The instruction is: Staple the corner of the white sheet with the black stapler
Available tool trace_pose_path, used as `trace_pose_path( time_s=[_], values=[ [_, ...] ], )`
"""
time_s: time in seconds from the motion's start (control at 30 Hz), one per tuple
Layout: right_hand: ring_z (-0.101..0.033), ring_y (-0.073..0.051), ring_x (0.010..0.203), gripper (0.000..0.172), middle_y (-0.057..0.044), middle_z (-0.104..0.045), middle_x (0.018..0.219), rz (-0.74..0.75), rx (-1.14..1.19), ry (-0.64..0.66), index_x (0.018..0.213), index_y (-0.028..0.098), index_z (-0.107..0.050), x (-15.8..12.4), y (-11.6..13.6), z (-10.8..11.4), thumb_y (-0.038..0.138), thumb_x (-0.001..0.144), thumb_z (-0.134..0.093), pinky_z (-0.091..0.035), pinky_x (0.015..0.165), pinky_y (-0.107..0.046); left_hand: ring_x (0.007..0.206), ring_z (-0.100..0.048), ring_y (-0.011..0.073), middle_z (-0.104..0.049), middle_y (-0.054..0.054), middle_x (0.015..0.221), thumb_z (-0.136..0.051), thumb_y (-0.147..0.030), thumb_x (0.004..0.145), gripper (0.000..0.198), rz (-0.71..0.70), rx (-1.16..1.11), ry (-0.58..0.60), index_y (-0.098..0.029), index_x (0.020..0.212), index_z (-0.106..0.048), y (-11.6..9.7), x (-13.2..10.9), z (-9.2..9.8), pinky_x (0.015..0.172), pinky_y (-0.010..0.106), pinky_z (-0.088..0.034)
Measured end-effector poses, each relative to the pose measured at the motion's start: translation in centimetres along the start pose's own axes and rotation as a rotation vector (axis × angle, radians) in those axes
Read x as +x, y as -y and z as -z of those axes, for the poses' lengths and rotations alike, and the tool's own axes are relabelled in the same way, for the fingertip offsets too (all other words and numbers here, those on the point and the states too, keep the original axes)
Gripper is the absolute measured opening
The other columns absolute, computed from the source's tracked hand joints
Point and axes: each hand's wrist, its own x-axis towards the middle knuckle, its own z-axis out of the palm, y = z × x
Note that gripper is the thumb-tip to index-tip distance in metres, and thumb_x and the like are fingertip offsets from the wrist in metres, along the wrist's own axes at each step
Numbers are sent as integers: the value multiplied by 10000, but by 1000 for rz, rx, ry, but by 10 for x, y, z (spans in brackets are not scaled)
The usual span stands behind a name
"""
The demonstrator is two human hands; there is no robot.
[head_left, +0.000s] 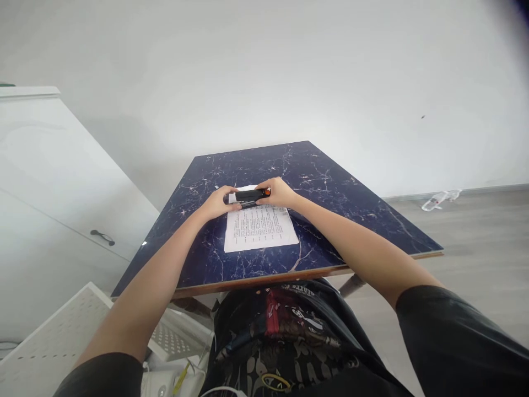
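A black stapler (249,196) with an orange patch at its right end lies crosswise over the upper part of some printed paper (261,231). Around its left end curl the fingers of my left hand (218,203), thumb on the near side. My right hand (279,193) grips the other end in the same way, its thumb also toward me. The paper lies flat on the table, its lower half showing lines of text. Whether it is one sheet or a stack, I cannot tell. Part of its top edge is hidden by the stapler and hands.
The dark blue marbled table (339,198) has a wooden front edge close to my body. A white cabinet (58,182) stands at the left, above a white perforated panel (53,325). A clear plastic bottle (435,201) lies on the floor by the wall at right.
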Motion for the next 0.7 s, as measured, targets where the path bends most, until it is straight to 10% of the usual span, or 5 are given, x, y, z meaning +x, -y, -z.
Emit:
trace_pose_path(
  time_s=[0.23,0.4,0.7],
  values=[
    [-548,-297,995,269,-115,-773,1069,318,-275,-343,1171,206,-781,-5,9,0,175,975,-600,-511,811,-436,1271,-652,279,-678,123,1364,-893,-299,723,510,66,-645,-277,-207,1176,-676,-2,4,-8,1158,452,-473],
    [-529,-273,1037,399,-87,-738,1250,541,-526,-244,1289,264,-719,-8,14,-2,129,1075,-411,-447,890,-455,1049,-743,228,-778,113,1053,-818,-182,774,234,288,-1090,-192,-135,990,-741,-3,6,-12,1036,363,-564],
    [-548,-275,1114,350,-95,-690,1286,563,-580,-100,1337,290,-689,-10,24,-1,173,1094,-466,-394,919,-436,1023,-763,183,-794,136,1034,-671,-60,944,123,379,-1097,-256,-86,889,-778,2,8,-8,1085,301,-577]
  ],
)
